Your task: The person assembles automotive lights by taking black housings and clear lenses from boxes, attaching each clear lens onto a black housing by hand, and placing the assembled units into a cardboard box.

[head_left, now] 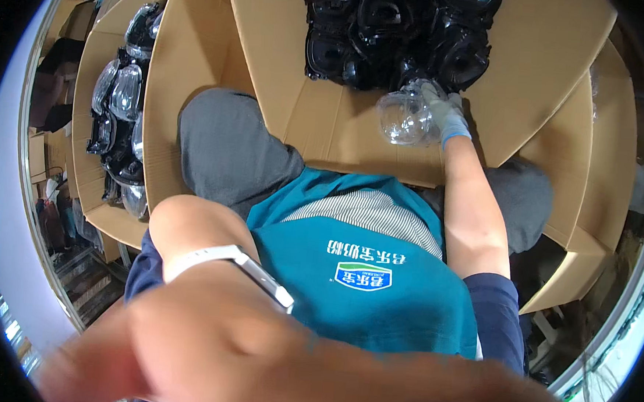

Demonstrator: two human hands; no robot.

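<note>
While the right hand [444, 111] gripped a container [402, 120] over the box [319, 123], the left hand [311, 377] outside was too blurred to tell.

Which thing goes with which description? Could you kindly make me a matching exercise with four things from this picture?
Things:
1. Right hand
2. Left hand
3. Single clear plastic piece
4. Large black plastic cluster

Descriptions:
A. At the picture's top centre
B. Held in gloved fingers
C. Wearing a pale glove with a blue cuff
D. Bare and blurred, close to the camera

Pairs: 1-C, 2-D, 3-B, 4-A
</note>
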